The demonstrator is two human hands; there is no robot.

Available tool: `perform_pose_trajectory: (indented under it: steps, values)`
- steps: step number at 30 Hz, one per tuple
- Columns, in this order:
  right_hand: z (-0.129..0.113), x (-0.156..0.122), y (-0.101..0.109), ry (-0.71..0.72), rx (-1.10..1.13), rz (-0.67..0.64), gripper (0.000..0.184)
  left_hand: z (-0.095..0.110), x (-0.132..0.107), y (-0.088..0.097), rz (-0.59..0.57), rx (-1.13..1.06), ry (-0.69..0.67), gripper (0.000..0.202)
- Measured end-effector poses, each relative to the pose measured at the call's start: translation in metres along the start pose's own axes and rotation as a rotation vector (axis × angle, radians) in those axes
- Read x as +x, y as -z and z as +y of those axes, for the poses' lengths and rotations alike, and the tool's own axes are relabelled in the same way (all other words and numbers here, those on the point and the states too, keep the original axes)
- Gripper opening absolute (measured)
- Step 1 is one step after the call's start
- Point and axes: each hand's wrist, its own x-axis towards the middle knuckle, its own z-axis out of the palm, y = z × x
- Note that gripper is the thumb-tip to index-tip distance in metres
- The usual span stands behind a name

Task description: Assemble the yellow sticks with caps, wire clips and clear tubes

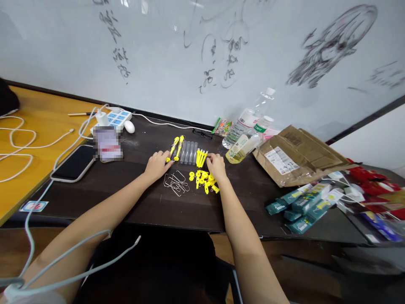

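Observation:
My left hand (pixel 157 164) rests on the dark table (pixel 133 185), fingers curled, fingertips touching the lower end of two yellow pen-like pieces (pixel 176 148). My right hand (pixel 216 165) lies palm down with curled fingers on a bundle of yellow sticks (pixel 201 157). Between the two lies a row of clear tubes (pixel 189 152). Small yellow caps (pixel 202 179) are scattered just below my right hand. A pile of wire clips (pixel 176 182) lies below my left hand. What either hand grips, if anything, is hidden.
A phone (pixel 74 163) and a blurred card (pixel 108 143) lie at left, by a power strip (pixel 114 118) and white cables. Plastic bottles (pixel 248 133), a cardboard parcel (pixel 295 154), green boxes (pixel 300 204) and red packs (pixel 373 179) crowd the right. A scribbled whiteboard stands behind.

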Motion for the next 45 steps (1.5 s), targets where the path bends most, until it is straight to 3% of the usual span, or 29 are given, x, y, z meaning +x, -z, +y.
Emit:
perform_pose_trajectory:
  steps: [6,19,28,31,39,45]
  values:
    - [-0.01,-0.004,0.001,0.06,0.034,0.022,0.033,-0.004,0.002,-0.001,0.02,-0.016,0.094,0.02]
    - [-0.045,-0.022,0.005,0.239,0.066,0.09,0.027,-0.01,0.006,-0.008,0.041,0.014,0.112,0.028]
    - [-0.057,-0.03,0.004,0.343,0.089,0.045,0.026,-0.012,0.012,-0.009,0.119,-0.332,0.286,0.035]
    - [-0.056,-0.03,0.001,0.361,0.107,0.041,0.025,-0.011,0.011,-0.006,0.095,-0.383,0.315,0.039]
    - [-0.058,-0.031,-0.002,0.395,0.13,0.031,0.022,-0.007,0.009,-0.004,0.033,-0.379,0.135,0.032]
    - [-0.059,-0.032,-0.002,0.426,0.13,0.01,0.021,-0.009,0.01,-0.009,0.04,-0.555,0.163,0.031]
